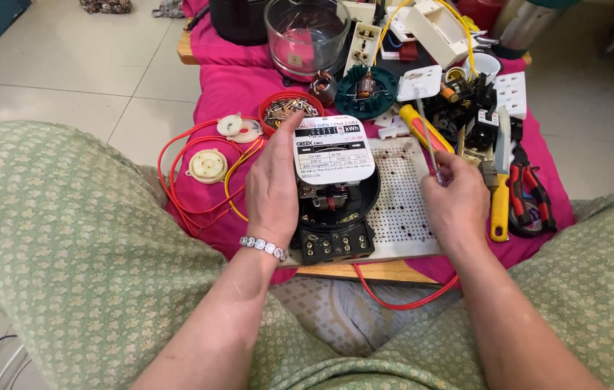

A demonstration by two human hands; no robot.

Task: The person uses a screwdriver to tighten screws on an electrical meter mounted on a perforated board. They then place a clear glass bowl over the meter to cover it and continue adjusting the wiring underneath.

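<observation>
A black electric meter [336, 209] with a white dial plate [333, 149] lies on a white perforated board [401, 195], its terminal block toward me. My left hand [272, 184] grips the meter's left side, fingers up along the dial plate. My right hand [457, 195] holds a yellow-and-red handled screwdriver [422, 130] by its shaft, just right of the meter, handle pointing away.
A pink cloth [227, 87] covers the low table. On it lie red and yellow wires [191, 188], round white parts [208, 165], a red dish of screws [286, 108], a glass bowl [307, 32], white sockets [512, 92], red-handled pliers [530, 195] and a yellow-handled tool [499, 206].
</observation>
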